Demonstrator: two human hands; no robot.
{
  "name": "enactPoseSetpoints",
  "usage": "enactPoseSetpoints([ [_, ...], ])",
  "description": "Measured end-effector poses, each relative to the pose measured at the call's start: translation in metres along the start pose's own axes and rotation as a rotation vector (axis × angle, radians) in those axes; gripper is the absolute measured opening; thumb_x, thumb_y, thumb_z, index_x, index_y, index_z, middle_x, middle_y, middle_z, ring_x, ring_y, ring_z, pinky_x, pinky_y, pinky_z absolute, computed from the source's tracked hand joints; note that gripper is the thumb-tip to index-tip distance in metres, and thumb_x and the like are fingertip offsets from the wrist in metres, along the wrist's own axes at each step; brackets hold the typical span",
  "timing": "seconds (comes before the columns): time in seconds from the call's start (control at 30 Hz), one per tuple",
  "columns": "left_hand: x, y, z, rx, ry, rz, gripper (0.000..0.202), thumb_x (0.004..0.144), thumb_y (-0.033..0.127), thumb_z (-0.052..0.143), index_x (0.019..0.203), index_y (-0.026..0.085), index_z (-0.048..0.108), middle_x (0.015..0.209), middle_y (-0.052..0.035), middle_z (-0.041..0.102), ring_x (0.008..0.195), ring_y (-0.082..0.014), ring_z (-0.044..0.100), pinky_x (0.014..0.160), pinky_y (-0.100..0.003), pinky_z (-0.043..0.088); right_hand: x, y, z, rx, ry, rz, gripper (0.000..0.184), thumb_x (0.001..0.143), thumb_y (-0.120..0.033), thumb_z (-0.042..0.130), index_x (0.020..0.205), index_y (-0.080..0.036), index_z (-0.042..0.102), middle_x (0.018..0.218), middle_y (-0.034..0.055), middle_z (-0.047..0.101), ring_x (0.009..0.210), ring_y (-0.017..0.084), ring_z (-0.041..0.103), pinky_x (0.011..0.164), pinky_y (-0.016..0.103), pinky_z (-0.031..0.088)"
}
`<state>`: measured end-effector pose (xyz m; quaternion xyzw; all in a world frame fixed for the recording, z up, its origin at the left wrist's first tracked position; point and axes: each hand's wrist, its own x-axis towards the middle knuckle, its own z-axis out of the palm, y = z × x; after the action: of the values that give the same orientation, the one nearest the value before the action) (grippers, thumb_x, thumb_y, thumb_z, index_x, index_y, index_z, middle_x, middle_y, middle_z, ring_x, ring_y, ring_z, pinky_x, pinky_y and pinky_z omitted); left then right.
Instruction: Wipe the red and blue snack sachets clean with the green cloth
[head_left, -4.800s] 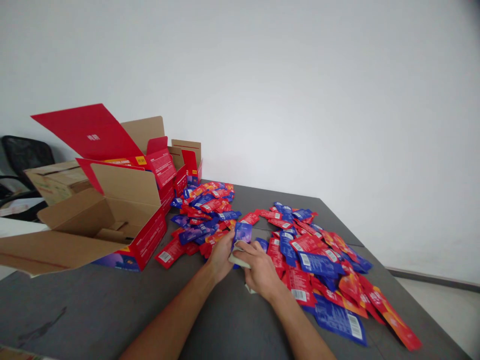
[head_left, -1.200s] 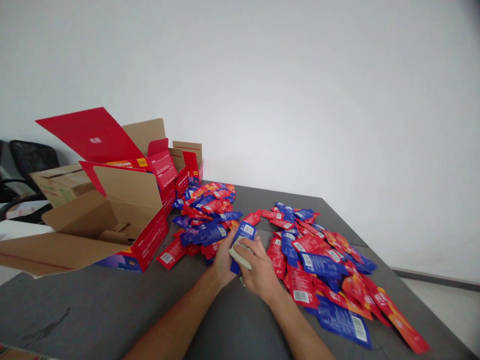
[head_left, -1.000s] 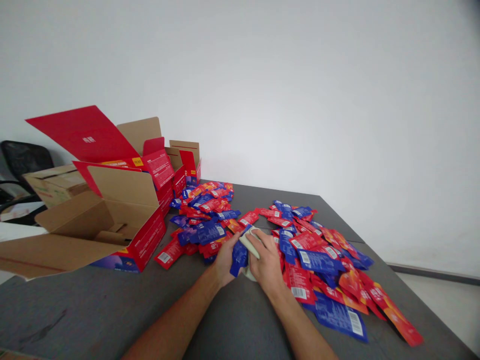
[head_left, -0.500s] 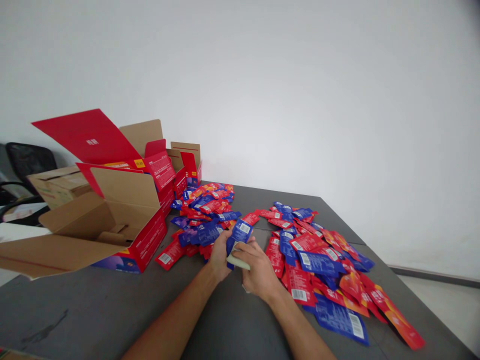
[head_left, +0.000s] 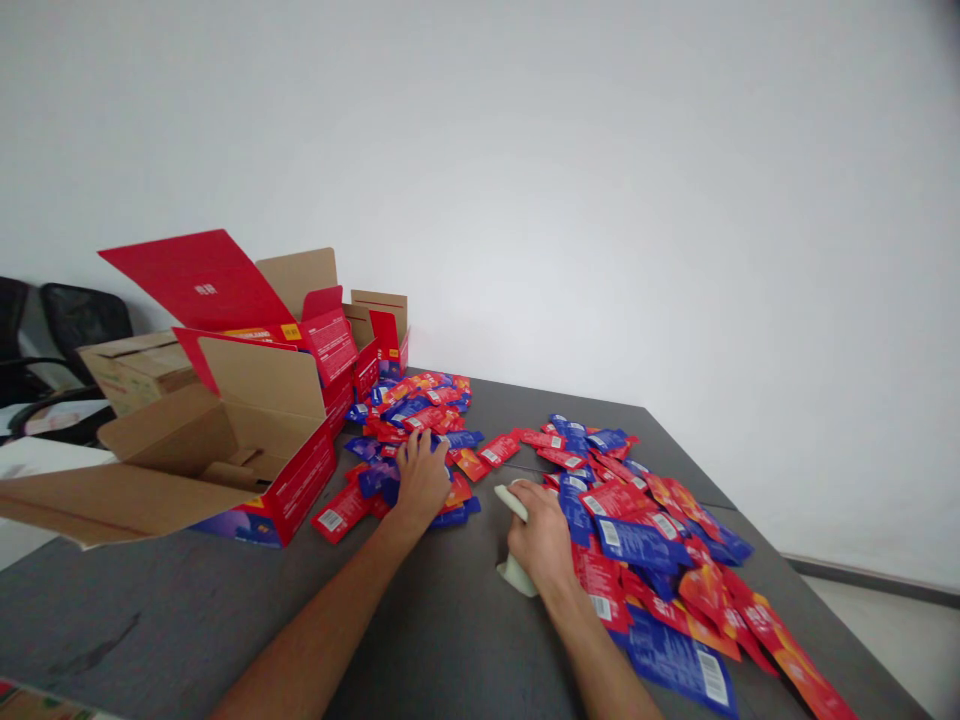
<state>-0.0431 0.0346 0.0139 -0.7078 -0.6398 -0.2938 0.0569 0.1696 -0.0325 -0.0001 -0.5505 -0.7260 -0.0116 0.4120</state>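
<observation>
My left hand [head_left: 424, 480] reaches onto the left pile of sachets [head_left: 420, 405], its fingers curled down around a blue sachet [head_left: 437, 441] that shows only in small part between them. A whitish cloth [head_left: 516, 575] is bunched in my right hand [head_left: 541, 535], which is closed on it just above the grey table [head_left: 450, 640]. Beside that hand lies the right pile of red and blue sachets [head_left: 637, 545], many with white barcode labels facing up. A red sachet [head_left: 499, 449] rests between the two piles.
An open red carton [head_left: 300, 480] with spread flaps stands at the left. Behind it are more open red cartons [head_left: 326, 335] and a brown cardboard box [head_left: 142, 370]. Black chairs [head_left: 82, 320] stand at the far left. A white wall [head_left: 562, 200] rises behind the table.
My hands have moved apart. The left went with the blue sachet from the middle to the left pile. My right hand moved slightly right, keeping the cloth.
</observation>
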Motion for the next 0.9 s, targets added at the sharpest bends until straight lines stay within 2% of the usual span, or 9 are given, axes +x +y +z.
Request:
enactPoseSetpoints([
  [0.1, 0.008, 0.016, 0.013, -0.032, -0.093, 0.124, 0.037, 0.084, 0.016, 0.049, 0.116, 0.016, 0.066, 0.138, -0.0163, 0.053, 0.136, -0.0309, 0.037, 0.114, -0.048, 0.026, 0.000, 0.002, 0.002, -0.022, 0.038, 0.048, 0.044, 0.074, -0.002, 0.047, 0.104, -0.021, 0.073, 0.111, 0.0070, 0.071, 0.103, 0.023, 0.064, 0.097, 0.038, 0.049],
  [0.2, 0.019, 0.040, 0.037, -0.090, -0.201, 0.199, 0.034, 0.089, 0.017, 0.042, 0.112, 0.015, 0.067, 0.132, -0.0158, 0.058, 0.130, -0.0260, 0.045, 0.113, -0.040, 0.028, 0.001, 0.005, 0.003, -0.035, 0.066, 0.108, 0.041, 0.076, -0.004, 0.048, 0.106, -0.019, 0.072, 0.111, 0.0082, 0.070, 0.102, 0.024, 0.064, 0.095, 0.037, 0.050],
  [0.27, 0.028, 0.055, 0.057, -0.105, -0.247, 0.225, 0.039, 0.090, 0.017, 0.040, 0.121, 0.015, 0.063, 0.135, -0.0156, 0.057, 0.133, -0.0246, 0.044, 0.114, -0.038, 0.027, 0.002, 0.008, 0.002, -0.037, 0.081, 0.137, 0.038, 0.079, -0.006, 0.048, 0.107, -0.018, 0.072, 0.111, 0.0091, 0.070, 0.102, 0.023, 0.064, 0.095, 0.036, 0.050],
  [0.37, 0.036, 0.073, 0.085, -0.134, -0.314, 0.235, 0.046, 0.090, 0.020, 0.041, 0.134, 0.015, 0.053, 0.145, -0.0159, 0.049, 0.136, -0.0266, 0.040, 0.113, -0.042, 0.028, 0.004, 0.012, 0.000, -0.046, 0.099, 0.166, 0.035, 0.082, -0.009, 0.048, 0.107, -0.016, 0.071, 0.112, 0.0106, 0.069, 0.104, 0.024, 0.064, 0.096, 0.037, 0.049],
  [0.5, 0.036, 0.084, 0.106, -0.185, -0.373, 0.207, 0.045, 0.088, 0.030, 0.048, 0.131, 0.016, 0.055, 0.140, -0.0175, 0.052, 0.135, -0.0335, 0.039, 0.112, -0.053, 0.025, 0.005, 0.016, -0.001, -0.043, 0.100, 0.191, 0.033, 0.083, -0.010, 0.047, 0.105, -0.016, 0.071, 0.110, 0.0111, 0.069, 0.102, 0.023, 0.064, 0.095, 0.036, 0.050],
  [0.6, 0.032, 0.087, 0.110, -0.242, -0.372, 0.173, 0.037, 0.088, 0.028, 0.048, 0.122, 0.017, 0.059, 0.131, -0.0189, 0.056, 0.129, -0.0354, 0.042, 0.111, -0.055, 0.023, 0.005, 0.017, -0.001, -0.019, 0.106, 0.176, 0.032, 0.084, -0.011, 0.048, 0.105, -0.018, 0.071, 0.111, 0.0112, 0.068, 0.103, 0.024, 0.063, 0.095, 0.038, 0.050],
  [0.7, 0.027, 0.089, 0.109, -0.328, -0.371, 0.142, 0.032, 0.089, 0.024, 0.046, 0.115, 0.016, 0.060, 0.122, -0.0206, 0.057, 0.123, -0.0349, 0.044, 0.108, -0.051, 0.028, 0.005, 0.017, -0.001, 0.009, 0.122, 0.163, 0.031, 0.084, -0.011, 0.049, 0.105, -0.019, 0.071, 0.111, 0.0111, 0.068, 0.103, 0.025, 0.063, 0.095, 0.040, 0.050],
  [0.9, 0.023, 0.094, 0.093, -0.558, -0.368, 0.092, 0.019, 0.086, 0.021, 0.050, 0.097, 0.016, 0.064, 0.113, -0.0201, 0.058, 0.113, -0.0327, 0.050, 0.102, -0.047, 0.034, 0.005, 0.018, -0.003, 0.042, 0.171, 0.155, 0.029, 0.087, -0.014, 0.048, 0.104, -0.019, 0.072, 0.110, 0.0118, 0.069, 0.102, 0.025, 0.064, 0.095, 0.041, 0.050],
])
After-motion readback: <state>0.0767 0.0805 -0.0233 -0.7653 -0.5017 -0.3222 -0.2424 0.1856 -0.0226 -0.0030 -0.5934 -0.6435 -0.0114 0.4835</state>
